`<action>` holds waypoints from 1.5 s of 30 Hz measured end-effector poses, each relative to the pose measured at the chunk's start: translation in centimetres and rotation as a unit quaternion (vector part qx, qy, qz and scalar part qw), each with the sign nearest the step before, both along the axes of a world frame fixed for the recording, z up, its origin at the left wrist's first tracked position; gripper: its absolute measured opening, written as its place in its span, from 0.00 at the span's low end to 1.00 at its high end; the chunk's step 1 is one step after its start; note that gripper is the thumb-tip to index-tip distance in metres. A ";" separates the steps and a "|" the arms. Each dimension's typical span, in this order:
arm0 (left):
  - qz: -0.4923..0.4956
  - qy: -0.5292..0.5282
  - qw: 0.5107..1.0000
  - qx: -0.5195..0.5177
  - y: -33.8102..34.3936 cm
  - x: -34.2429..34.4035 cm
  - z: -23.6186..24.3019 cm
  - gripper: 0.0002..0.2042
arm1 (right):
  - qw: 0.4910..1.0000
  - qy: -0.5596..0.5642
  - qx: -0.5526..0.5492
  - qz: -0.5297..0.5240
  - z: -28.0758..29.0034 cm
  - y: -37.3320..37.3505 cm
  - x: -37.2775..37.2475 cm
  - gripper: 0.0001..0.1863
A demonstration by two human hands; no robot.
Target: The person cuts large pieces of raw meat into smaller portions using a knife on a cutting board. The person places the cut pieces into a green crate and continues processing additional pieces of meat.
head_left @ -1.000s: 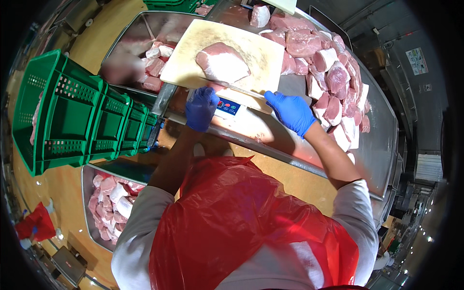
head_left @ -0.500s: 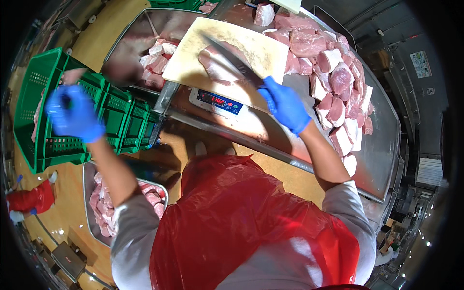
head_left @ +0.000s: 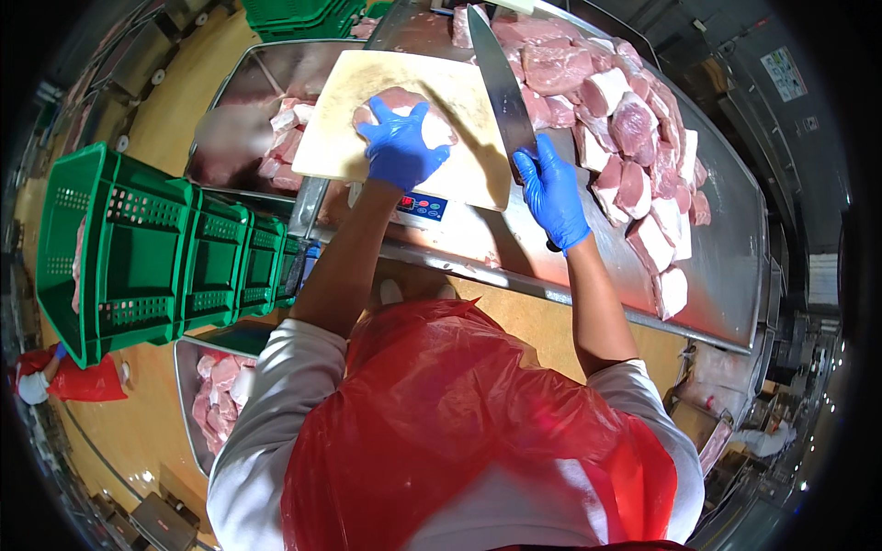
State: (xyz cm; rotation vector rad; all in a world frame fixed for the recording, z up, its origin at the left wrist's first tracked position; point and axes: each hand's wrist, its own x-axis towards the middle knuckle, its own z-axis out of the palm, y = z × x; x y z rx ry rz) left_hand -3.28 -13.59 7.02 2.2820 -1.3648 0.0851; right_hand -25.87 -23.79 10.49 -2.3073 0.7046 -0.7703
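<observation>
My left hand (head_left: 402, 147), in a blue glove, rests with fingers spread on a pink meat slab with white fat (head_left: 439, 133) on the cream cutting board (head_left: 331, 138). My right hand (head_left: 551, 193), also gloved blue, is closed round the handle of a long broad knife (head_left: 501, 83); its blade points away from me, along the board's right edge. Beneath the board's near edge shows a scale (head_left: 421, 208) with a red display and buttons, partly covered.
The steel table (head_left: 707, 266) holds a heap of meat pieces (head_left: 632, 119) on the right. Steel bins (head_left: 230, 165) with meat stand behind left and below left (head_left: 220, 395). Stacked green crates (head_left: 138, 257) stand left, others (head_left: 299, 18) behind. A co-worker in red (head_left: 83, 376) is at lower left.
My left hand has swung back from the green crates onto the meat. The knife has moved from across the board to its right edge, its tip now pointing away from me.
</observation>
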 end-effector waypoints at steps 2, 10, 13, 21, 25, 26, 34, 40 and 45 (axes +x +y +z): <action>-0.081 -0.047 0.993 0.069 -0.8 0.4 0.4 0.29 | 1.000 0.018 0.009 -0.010 0.2 -0.3 -1.3 0.12; -0.270 0.130 0.950 -0.082 4.3 15.0 -4.7 0.18 | 0.998 0.062 -0.018 -0.016 -1.1 0.5 -4.5 0.10; -0.075 0.482 0.848 -0.209 5.7 13.8 -6.2 0.11 | 0.996 0.092 -0.012 -0.016 -2.1 0.6 -4.2 0.09; -0.090 0.074 0.934 -0.337 4.1 11.1 -8.7 0.04 | 0.984 0.154 -0.027 0.091 -2.2 3.5 7.9 0.12; -0.118 0.079 0.912 -0.384 4.1 10.6 -9.4 0.03 | 0.983 0.156 0.004 0.094 -2.4 5.0 14.4 0.14; -0.114 0.084 0.915 -0.378 4.2 10.7 -10.0 0.03 | 0.984 0.151 0.016 0.093 -2.8 5.2 15.7 0.15; -0.064 -0.142 0.956 -0.250 6.1 10.2 -7.9 0.03 | 0.960 0.241 -0.051 0.135 -0.9 9.2 15.2 0.20; -0.011 -0.137 0.978 -0.159 9.1 11.9 -9.0 0.04 | 0.889 0.430 -0.069 0.139 0.6 12.3 2.5 0.12; -0.039 -0.107 0.971 -0.209 10.6 11.6 -10.1 0.05 | 0.901 0.390 -0.109 0.155 4.6 12.7 5.6 0.15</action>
